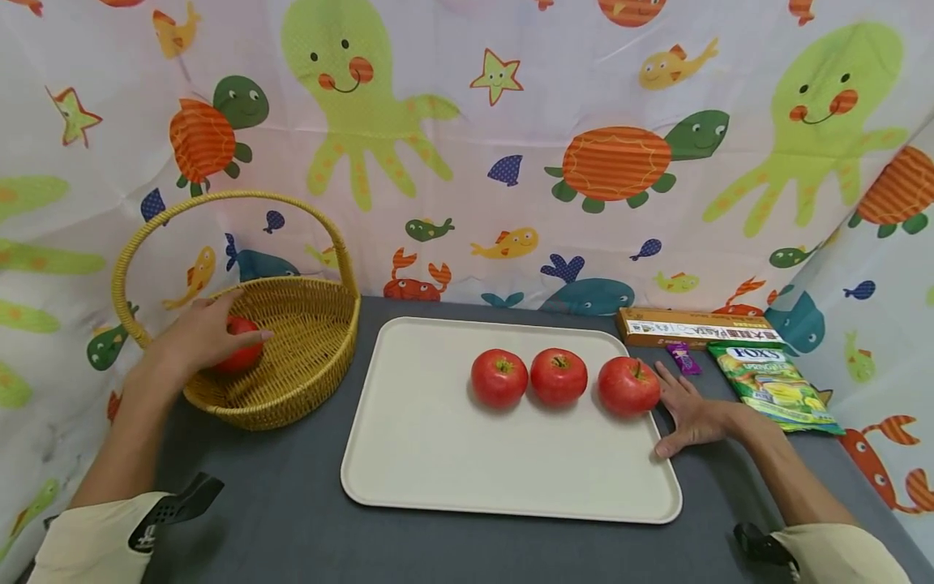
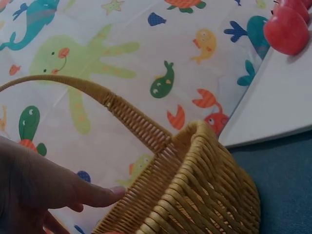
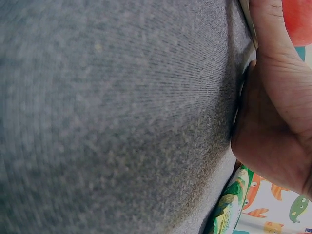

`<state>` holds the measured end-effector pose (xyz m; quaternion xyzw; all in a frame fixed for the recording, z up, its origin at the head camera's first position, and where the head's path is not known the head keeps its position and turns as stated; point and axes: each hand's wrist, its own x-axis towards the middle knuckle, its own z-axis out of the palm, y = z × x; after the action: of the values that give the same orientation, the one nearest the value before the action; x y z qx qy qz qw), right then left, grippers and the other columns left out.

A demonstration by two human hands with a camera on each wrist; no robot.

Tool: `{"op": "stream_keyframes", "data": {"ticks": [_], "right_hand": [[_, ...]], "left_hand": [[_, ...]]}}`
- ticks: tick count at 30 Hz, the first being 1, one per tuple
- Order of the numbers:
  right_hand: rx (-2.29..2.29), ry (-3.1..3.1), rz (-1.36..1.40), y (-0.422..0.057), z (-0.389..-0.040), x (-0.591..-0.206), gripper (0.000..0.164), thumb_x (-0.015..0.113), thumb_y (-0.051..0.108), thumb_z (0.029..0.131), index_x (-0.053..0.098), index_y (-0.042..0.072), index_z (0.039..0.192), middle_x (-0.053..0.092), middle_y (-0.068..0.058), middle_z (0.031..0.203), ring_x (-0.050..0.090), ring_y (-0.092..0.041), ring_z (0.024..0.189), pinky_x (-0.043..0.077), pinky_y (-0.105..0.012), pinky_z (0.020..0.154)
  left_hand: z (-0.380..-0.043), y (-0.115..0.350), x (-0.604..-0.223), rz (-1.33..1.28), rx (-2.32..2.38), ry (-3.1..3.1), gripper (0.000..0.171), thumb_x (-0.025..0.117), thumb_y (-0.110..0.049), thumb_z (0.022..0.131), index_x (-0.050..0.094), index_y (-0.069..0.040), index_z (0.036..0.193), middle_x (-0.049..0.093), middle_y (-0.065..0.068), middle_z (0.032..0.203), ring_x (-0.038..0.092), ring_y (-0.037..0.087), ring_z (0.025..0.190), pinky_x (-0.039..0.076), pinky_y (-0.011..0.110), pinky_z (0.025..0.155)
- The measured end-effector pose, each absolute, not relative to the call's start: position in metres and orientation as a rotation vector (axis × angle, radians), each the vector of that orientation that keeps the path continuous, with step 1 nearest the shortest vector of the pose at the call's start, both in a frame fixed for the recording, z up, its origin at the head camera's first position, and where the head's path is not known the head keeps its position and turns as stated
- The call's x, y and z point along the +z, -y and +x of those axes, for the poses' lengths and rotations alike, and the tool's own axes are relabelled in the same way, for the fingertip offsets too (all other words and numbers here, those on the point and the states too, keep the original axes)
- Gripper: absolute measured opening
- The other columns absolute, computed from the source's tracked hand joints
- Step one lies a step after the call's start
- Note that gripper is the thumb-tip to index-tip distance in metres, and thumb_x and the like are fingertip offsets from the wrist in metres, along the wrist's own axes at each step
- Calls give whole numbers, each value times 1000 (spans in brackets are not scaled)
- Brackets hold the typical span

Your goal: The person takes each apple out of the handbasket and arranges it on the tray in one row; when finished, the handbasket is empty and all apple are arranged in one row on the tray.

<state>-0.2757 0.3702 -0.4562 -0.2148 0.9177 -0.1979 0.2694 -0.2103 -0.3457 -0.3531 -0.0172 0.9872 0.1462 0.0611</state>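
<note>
My left hand reaches over the near-left rim of a yellow wicker basket and holds a red apple inside it. Thumb and fingers lie on either side of that apple; in the left wrist view the apple is almost wholly out of frame below. At the right edge of a cream tray rests my right hand, its fingers spread, thumb on the rim. Three red apples, the left, middle and right, sit along the tray's upper right; the right one is beside my fingertips.
Beyond the tray's far right corner lie a long brown box, a small purple packet and a green snack bag. The basket's tall handle arches above it. A printed curtain hangs behind the grey table.
</note>
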Motion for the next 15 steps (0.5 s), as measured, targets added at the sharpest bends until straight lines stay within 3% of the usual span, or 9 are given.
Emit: {"op": "stream_keyframes", "data": {"ticks": [9,15], "right_hand": [[-504,-2481,-564,-370,-277,-453,143,86,66,69,5,-2,165,-15,-39,167,-15,-68,150,-10,-87,112],[-500,-2473,-552,-370,-276,-452,142,85,66,70,4,-1,165,-17,-38,167,-15,-70,148,-9,-88,110]], "left_hand": [[-213,346,-363,-168,451,-2937,106,66,-56,96,12,7,163,20,51,152,33,66,132,38,80,107],[-216,344,-373,-246,399,-2924,104,71,-48,95,12,7,161,28,54,143,37,68,125,41,80,102]]}}
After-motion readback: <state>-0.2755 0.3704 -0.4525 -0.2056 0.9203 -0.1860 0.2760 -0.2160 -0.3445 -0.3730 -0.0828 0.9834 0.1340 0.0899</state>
